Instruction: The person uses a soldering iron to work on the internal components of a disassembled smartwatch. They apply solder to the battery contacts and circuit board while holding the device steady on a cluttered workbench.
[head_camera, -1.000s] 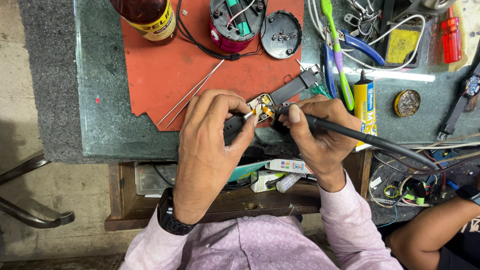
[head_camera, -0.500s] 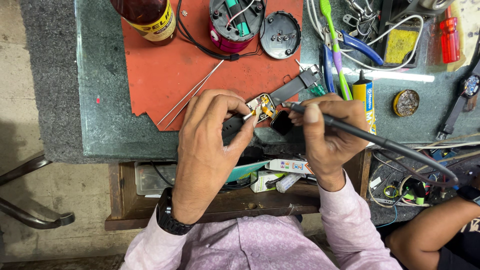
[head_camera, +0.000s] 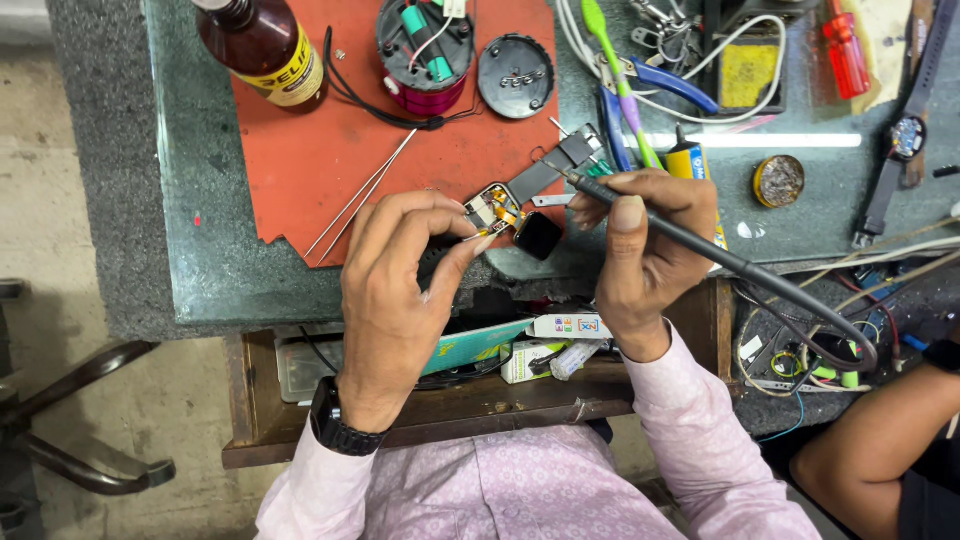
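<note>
Green glass-topped counter (head_camera: 200, 250) w/ a red-orange mat (head_camera: 330, 170) across its middle, cluttered w/ tools. Left hand (head_camera: 400, 290) is curled shut round the opened smartwatch (head_camera: 497, 212) — thumb and fingertips pinching the case at the counter's front edge, its dark strap (head_camera: 545, 172) running up-right over the mat. Right hand (head_camera: 650, 250) is closed in a pen grip on a black soldering iron (head_camera: 700, 250); tip sits just above the strap, near the watch, cord trailing right. Behind on the mat: brown bottle (head_camera: 265, 45), round red device w/ green cell (head_camera: 428, 50), black round cover (head_camera: 515, 76), two thin metal rods (head_camera: 365, 195). Another person's forearm (head_camera: 880, 450) is at lower right.
</note>
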